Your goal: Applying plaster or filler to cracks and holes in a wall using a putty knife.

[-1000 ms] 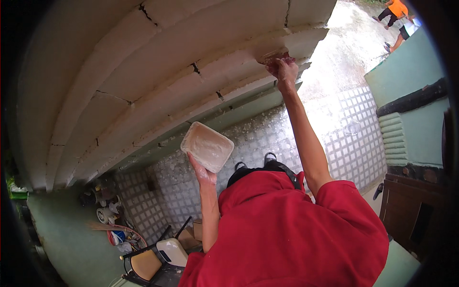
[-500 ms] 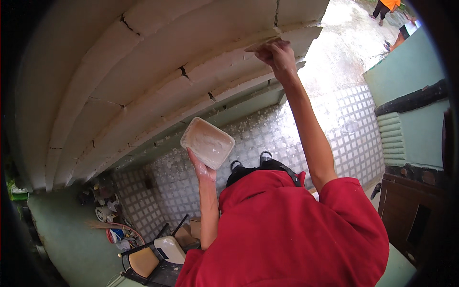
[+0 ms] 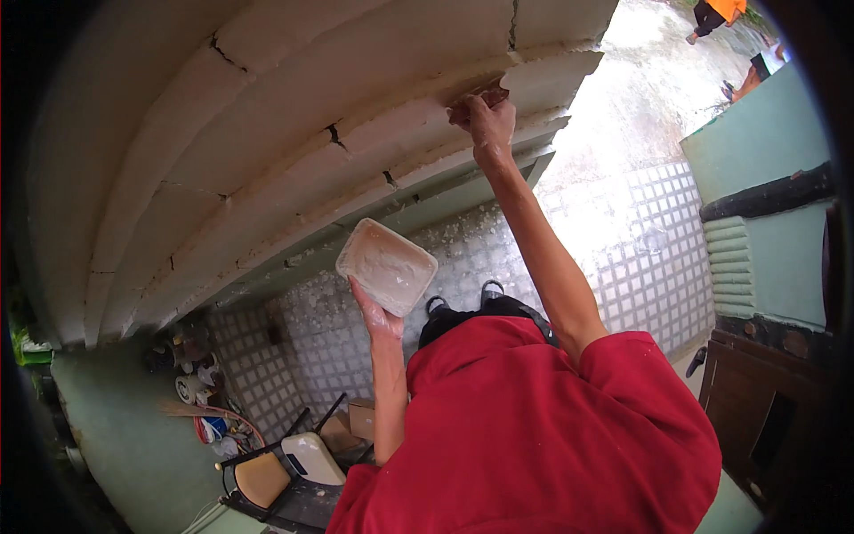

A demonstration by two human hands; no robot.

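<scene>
My left hand [image 3: 381, 316] is closed round the side of a square white plastic tub [image 3: 386, 267] of pale, wet paste, held out at the middle of the view. My right hand [image 3: 487, 125] grips a flat scraper [image 3: 463, 109], partly hidden by the fingers, against the edge of a long cream-painted ledge [image 3: 543, 89] in the upper view. Cracked joints [image 3: 336, 135] run across these stepped bands, and pale paste smears both hands.
Below are tiled floor [image 3: 654, 231] and my sandalled feet [image 3: 492, 291]. Chairs [image 3: 262, 476], cardboard [image 3: 360, 418] and clutter [image 3: 209, 418] stand lower left. Green wall [image 3: 756, 107] and wooden cabinet [image 3: 747, 409] are at right. Two people [image 3: 716, 13] are outside, upper right.
My right hand has moved left along the ledge with the scraper, rising and then coming slightly down, and its wrist has turned. My left hand and the tub stay nearly in place.
</scene>
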